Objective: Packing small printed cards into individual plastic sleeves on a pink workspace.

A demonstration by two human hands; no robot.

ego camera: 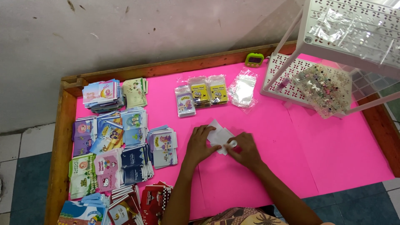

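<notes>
White paper pieces (pixel 219 135) lie near the middle of the pink tabletop (pixel 333 154), pinned between both hands — the left hand (pixel 199 146) rests flat with its fingers spread on their left edge, while the right hand (pixel 246 149) has thumb and fingertips pinched together on a small white round thing (pixel 233 143) at their lower right corner. Just beyond the hands stand three small printed packets (pixel 201 96) in a row, with a clear plastic bag (pixel 242 89) beside them. Stacks of colourful cards (pixel 112 137) fill the left side of the table inside its wooden rim. At the far right sits a white perforated rack (pixel 354 29) holding a clear bag of small trinkets (pixel 323 87) — a green timer (pixel 254 60) lies near the wall.
</notes>
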